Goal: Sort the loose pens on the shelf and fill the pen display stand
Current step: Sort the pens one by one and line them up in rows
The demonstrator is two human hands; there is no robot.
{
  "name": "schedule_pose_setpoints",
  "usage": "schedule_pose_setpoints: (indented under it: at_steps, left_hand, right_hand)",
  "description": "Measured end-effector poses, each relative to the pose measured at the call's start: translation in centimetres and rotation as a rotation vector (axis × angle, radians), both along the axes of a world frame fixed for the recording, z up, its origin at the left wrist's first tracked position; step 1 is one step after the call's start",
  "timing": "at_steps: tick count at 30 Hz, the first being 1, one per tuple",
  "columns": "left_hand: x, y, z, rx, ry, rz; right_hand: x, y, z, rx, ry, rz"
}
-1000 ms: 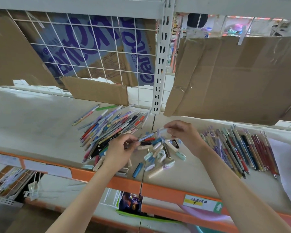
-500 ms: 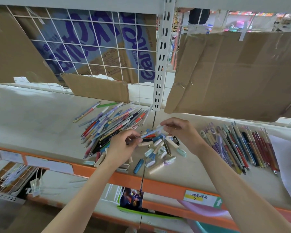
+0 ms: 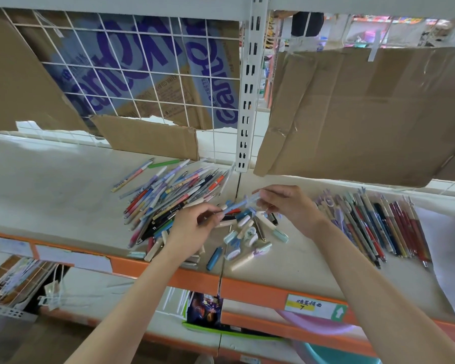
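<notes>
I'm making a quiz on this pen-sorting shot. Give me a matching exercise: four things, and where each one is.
1. jumbled pen pile
2. pens laid in a row
3. light blue pen
4. yellow label

A. held between both hands
B. orange shelf edge
C. shelf, right of the right hand
D. shelf, behind the left hand

Pairs: 1-D, 2-C, 3-A, 4-B

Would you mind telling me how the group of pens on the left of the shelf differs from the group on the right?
The left pile of pens lies jumbled, pens crossing at many angles; the right row of pens lies side by side, nearly parallel. The left pile shows many colours mixed, with blue, pink, black and orange; the right row has several red pens next to each other at its far right. Both rest flat on the shelf.
</notes>
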State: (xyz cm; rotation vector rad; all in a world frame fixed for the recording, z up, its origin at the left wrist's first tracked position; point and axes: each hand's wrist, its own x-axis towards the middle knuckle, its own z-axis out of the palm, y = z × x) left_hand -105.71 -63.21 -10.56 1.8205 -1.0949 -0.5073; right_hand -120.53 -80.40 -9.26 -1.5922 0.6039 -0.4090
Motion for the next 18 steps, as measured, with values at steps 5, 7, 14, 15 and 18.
schedule_pose_setpoints:
  at_steps: [5,7,14,15,18]
  left_hand:
    - [-0.7,-0.3,0.3,0.027,0.059,-0.017]
    - [-1.0,-0.3,0.5,0.014,0.047,-0.029]
    - [-2.0,-0.3,0.2,-0.008,0.295,0.002]
    - [-2.2,-0.3,0.2,-0.018,0.309,0.026]
    - [-2.7,-0.4,-0.4,-0.003,0.14,0.086]
  right_hand:
    - [-0.7,-0.1,0.0,0.101,-0.095,-0.002]
    - [-0.9,-0.1,-0.2,0.139,-0.137,-0.01]
    - [-0.4,0.8,-0.9,0.141,-0.179,-0.107]
    - [-0.3,1.1,-1.1,0.109,-0.166,-0.134]
    - [-0.3,1.9,-1.6,0.102,-0.144,-0.195]
